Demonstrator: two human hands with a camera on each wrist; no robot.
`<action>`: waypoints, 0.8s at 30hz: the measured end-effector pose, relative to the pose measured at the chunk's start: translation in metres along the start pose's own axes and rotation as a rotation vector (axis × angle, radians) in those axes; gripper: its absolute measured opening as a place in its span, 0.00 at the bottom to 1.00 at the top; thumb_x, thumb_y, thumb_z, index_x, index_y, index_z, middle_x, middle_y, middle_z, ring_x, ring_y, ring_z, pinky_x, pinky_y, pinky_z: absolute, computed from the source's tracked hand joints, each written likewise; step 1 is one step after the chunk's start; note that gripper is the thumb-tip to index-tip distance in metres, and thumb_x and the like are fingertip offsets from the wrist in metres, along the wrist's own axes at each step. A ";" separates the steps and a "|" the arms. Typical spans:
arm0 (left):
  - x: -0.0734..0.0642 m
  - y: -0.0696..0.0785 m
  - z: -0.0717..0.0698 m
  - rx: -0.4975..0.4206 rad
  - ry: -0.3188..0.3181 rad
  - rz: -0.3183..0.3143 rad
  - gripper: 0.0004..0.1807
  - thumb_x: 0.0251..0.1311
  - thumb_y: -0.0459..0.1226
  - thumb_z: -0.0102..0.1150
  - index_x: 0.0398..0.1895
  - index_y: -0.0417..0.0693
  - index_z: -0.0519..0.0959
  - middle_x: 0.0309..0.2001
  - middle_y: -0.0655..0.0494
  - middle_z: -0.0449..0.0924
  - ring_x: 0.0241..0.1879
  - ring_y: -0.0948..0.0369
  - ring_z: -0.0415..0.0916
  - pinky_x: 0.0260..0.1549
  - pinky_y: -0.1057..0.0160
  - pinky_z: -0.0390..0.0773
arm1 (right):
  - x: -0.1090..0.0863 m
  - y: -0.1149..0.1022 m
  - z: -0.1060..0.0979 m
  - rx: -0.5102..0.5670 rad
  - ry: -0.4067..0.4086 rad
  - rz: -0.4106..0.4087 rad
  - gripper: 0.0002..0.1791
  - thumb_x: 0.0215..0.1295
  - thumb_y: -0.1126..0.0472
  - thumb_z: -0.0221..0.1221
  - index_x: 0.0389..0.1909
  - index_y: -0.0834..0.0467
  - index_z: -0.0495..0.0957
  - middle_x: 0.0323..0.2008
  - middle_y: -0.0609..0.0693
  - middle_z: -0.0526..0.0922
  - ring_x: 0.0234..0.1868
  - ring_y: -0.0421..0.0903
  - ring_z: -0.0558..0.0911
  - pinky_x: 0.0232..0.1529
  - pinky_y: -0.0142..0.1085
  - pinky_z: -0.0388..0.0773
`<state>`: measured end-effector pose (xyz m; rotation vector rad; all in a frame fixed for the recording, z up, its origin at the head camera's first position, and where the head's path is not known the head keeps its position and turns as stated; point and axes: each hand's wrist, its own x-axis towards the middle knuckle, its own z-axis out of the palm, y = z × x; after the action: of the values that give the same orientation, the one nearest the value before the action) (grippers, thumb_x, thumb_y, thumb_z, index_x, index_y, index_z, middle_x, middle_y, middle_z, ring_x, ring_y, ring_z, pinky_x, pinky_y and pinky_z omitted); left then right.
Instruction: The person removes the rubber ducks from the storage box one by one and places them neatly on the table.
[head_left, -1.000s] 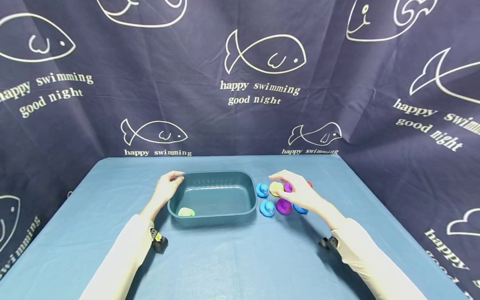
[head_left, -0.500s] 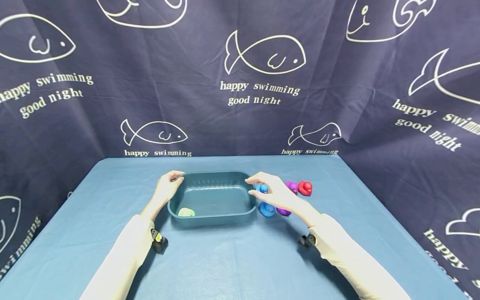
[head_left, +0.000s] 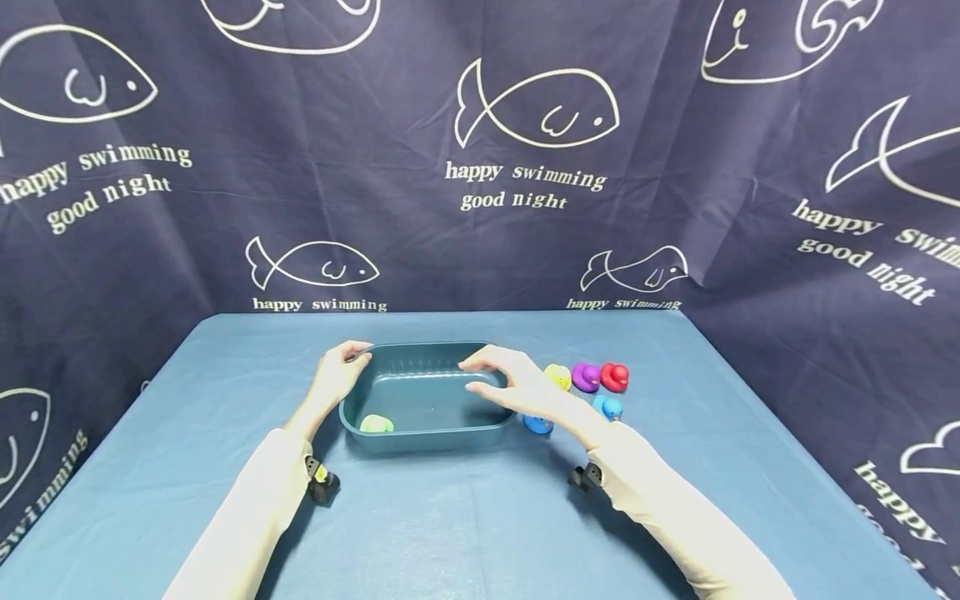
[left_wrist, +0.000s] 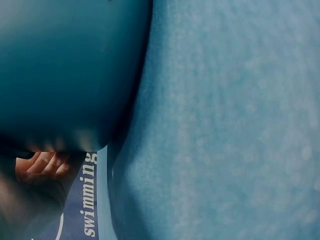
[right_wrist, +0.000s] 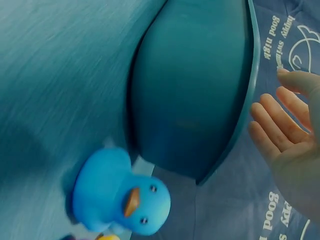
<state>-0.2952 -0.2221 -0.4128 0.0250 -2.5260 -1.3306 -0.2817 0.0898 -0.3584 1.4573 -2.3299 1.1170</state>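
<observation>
A dark teal plastic basin [head_left: 427,435] sits on the table with a pale green rubber duck [head_left: 377,423] inside, near its front left corner. My left hand [head_left: 334,377] holds the basin's left rim, fingertips at the back corner. My right hand [head_left: 517,382] hovers over the right rim, thumb and fingers apart and nothing between them. In the right wrist view its palm [right_wrist: 295,145] shows bare beside the basin wall [right_wrist: 190,90]. A blue duck [right_wrist: 112,187] lies close to that wall. In the head view, another blue duck [head_left: 537,424] is partly hidden under my right wrist.
Right of the basin stand a yellow duck [head_left: 557,377], a purple duck [head_left: 586,377], a red duck [head_left: 615,377] and a blue duck [head_left: 609,407]. A blue cloth covers the table [head_left: 420,525]. Dark curtains [head_left: 420,208] printed with fish enclose the back and sides.
My right hand has moved left from above the ducks to over the basin's right rim, uncovering the yellow, purple and red ducks. The left hand stays at the left rim.
</observation>
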 end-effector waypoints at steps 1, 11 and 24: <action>0.000 0.000 0.000 -0.003 0.000 0.000 0.15 0.63 0.33 0.53 0.50 0.36 0.77 0.49 0.37 0.79 0.51 0.46 0.76 0.51 0.51 0.72 | 0.002 0.000 0.002 0.003 -0.004 -0.007 0.17 0.56 0.64 0.64 0.48 0.58 0.78 0.46 0.52 0.82 0.47 0.46 0.80 0.51 0.36 0.75; -0.001 0.001 0.000 -0.008 0.005 0.006 0.14 0.62 0.33 0.53 0.49 0.36 0.78 0.47 0.38 0.80 0.48 0.47 0.77 0.48 0.54 0.73 | 0.018 -0.008 0.022 0.024 -0.063 -0.020 0.14 0.59 0.63 0.62 0.47 0.57 0.78 0.44 0.49 0.82 0.47 0.44 0.79 0.51 0.40 0.75; 0.002 -0.002 -0.001 0.020 0.016 0.014 0.14 0.62 0.34 0.53 0.48 0.37 0.79 0.45 0.39 0.81 0.46 0.49 0.78 0.46 0.56 0.73 | 0.038 -0.014 0.049 -0.004 -0.129 -0.076 0.14 0.60 0.63 0.61 0.48 0.60 0.79 0.45 0.53 0.82 0.46 0.46 0.81 0.49 0.34 0.75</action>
<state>-0.2966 -0.2243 -0.4130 0.0216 -2.5219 -1.2948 -0.2780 0.0270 -0.3664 1.6484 -2.3360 1.0269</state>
